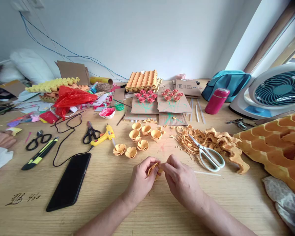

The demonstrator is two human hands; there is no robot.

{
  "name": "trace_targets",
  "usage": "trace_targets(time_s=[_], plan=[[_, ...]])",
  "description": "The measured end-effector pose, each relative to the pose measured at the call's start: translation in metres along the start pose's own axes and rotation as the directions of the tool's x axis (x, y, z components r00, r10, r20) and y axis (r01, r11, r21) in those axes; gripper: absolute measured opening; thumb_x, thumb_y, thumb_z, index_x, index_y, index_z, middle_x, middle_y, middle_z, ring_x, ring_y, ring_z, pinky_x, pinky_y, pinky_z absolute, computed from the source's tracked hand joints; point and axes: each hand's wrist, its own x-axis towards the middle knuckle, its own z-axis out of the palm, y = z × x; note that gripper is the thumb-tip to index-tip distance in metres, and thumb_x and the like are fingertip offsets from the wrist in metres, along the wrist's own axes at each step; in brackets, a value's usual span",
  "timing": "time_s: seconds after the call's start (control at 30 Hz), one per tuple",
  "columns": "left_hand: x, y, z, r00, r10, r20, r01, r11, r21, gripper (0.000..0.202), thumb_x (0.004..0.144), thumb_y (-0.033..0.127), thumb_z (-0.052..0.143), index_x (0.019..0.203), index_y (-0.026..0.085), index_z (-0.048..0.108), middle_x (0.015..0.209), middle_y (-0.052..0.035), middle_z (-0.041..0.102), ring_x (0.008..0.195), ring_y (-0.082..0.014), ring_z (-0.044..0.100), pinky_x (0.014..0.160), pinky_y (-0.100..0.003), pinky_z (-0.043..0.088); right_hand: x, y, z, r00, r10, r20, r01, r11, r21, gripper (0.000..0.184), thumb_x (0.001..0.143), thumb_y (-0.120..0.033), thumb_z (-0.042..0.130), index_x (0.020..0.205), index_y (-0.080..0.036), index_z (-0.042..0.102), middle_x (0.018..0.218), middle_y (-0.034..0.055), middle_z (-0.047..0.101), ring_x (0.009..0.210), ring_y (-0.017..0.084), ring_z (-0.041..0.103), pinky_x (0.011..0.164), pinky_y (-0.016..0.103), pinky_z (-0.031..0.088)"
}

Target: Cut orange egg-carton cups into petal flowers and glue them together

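My left hand [142, 177] and my right hand [180, 178] meet over the wooden table [113, 209], both pinching one small orange egg-carton cup [155, 169] between their fingertips. The cup is partly hidden by my fingers. Just beyond my hands lie several finished orange cup flowers [137, 142]. White-handled scissors [207, 154] rest on a heap of orange carton scraps [211, 141] to the right of my hands.
A black phone [70, 181], yellow glue gun [103, 136], black scissors [90, 133] and a utility knife [39, 154] lie left. Pink flowers on cardboard [159, 101], egg trays [277, 141], a pink bottle [216, 100] and a fan [275, 90] stand behind and right. Another person's hand [1, 139] rests far left.
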Motion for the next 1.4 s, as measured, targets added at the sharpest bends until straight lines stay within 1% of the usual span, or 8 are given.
trace_targets(time_s=[0.17,0.47,0.63,0.77,0.93,1.07,1.27,1.4], plan=[[0.0008,-0.0001,0.0001,1.000,0.011,0.002,-0.010,0.999,-0.039,0.014,0.094,0.027,0.055,0.097,0.017,0.064,0.075,-0.0016,0.068,0.067,-0.0135,0.063,0.062,-0.022,0.049,0.0003,0.0001,0.0000,0.997,-0.071,-0.040,0.068,0.996,-0.057,0.025,0.095,-0.008,0.046,0.092,-0.020,0.067,0.083,0.0042,0.057,0.062,0.015,0.052,0.060,0.027,0.039],[-0.0028,-0.0048,0.0014,0.991,0.103,-0.091,-0.101,0.995,0.028,0.013,0.093,0.021,0.056,0.105,0.020,0.063,0.095,-0.0024,0.072,0.085,-0.0141,0.068,0.078,-0.023,0.053,0.0015,0.0027,0.0004,0.999,0.033,-0.025,-0.030,0.991,0.129,0.019,0.099,-0.016,0.049,0.102,-0.022,0.066,0.089,0.0030,0.058,0.070,0.014,0.057,0.064,0.023,0.042],[-0.0026,-0.0015,0.0025,0.991,0.077,-0.108,-0.074,0.997,0.030,0.006,0.093,0.023,0.056,0.095,0.019,0.059,0.081,0.0001,0.069,0.071,-0.0125,0.065,0.065,-0.021,0.050,0.0020,0.0011,-0.0005,0.999,0.031,-0.040,-0.024,0.988,0.153,0.019,0.099,-0.014,0.048,0.102,-0.022,0.066,0.088,0.0030,0.057,0.069,0.014,0.057,0.064,0.023,0.043],[-0.0021,-0.0020,0.0025,0.994,0.051,-0.100,-0.048,0.998,0.033,0.006,0.092,0.023,0.057,0.088,0.019,0.058,0.075,0.0013,0.066,0.064,-0.0109,0.060,0.060,-0.020,0.046,0.0015,0.0016,0.0013,0.999,0.009,-0.052,-0.003,0.994,0.110,0.019,0.100,-0.015,0.048,0.095,-0.020,0.066,0.087,0.0032,0.057,0.068,0.014,0.057,0.063,0.024,0.042],[-0.0004,-0.0023,0.0033,0.998,-0.007,-0.065,0.003,0.998,-0.064,0.010,0.091,0.026,0.060,0.085,0.018,0.059,0.076,-0.0004,0.068,0.068,-0.0125,0.063,0.062,-0.020,0.048,0.0009,0.0017,0.0011,0.994,-0.071,-0.083,0.071,0.997,-0.008,0.024,0.100,-0.014,0.045,0.087,-0.019,0.065,0.082,0.0040,0.057,0.063,0.015,0.054,0.061,0.026,0.039],[0.0006,-0.0016,0.0029,0.999,-0.034,-0.032,0.029,0.989,-0.144,0.013,0.091,0.028,0.060,0.083,0.018,0.057,0.074,-0.0009,0.068,0.069,-0.0138,0.063,0.065,-0.022,0.049,0.0019,0.0032,0.0000,0.985,-0.153,-0.083,0.144,0.984,-0.102,0.026,0.100,-0.013,0.043,0.092,-0.019,0.067,0.079,0.0042,0.056,0.064,0.017,0.052,0.061,0.028,0.038],[-0.0002,-0.0039,0.0007,0.997,0.019,-0.071,-0.022,0.999,-0.048,0.012,0.093,0.029,0.058,0.086,0.019,0.058,0.077,0.0008,0.063,0.067,-0.0114,0.056,0.063,-0.021,0.045,0.0012,0.0063,0.0017,0.999,0.022,-0.036,-0.018,0.993,0.115,0.018,0.099,-0.016,0.049,0.103,-0.021,0.066,0.090,0.0026,0.057,0.068,0.013,0.057,0.063,0.024,0.042],[-0.0005,-0.0051,0.0019,0.996,0.045,-0.081,-0.046,0.999,-0.017,0.009,0.092,0.027,0.059,0.087,0.019,0.060,0.078,0.0007,0.064,0.068,-0.0114,0.056,0.063,-0.020,0.045,0.0001,0.0056,0.0029,0.999,0.025,-0.025,-0.022,0.993,0.114,0.017,0.099,-0.016,0.049,0.099,-0.021,0.066,0.089,0.0023,0.057,0.067,0.013,0.057,0.063,0.023,0.041]])
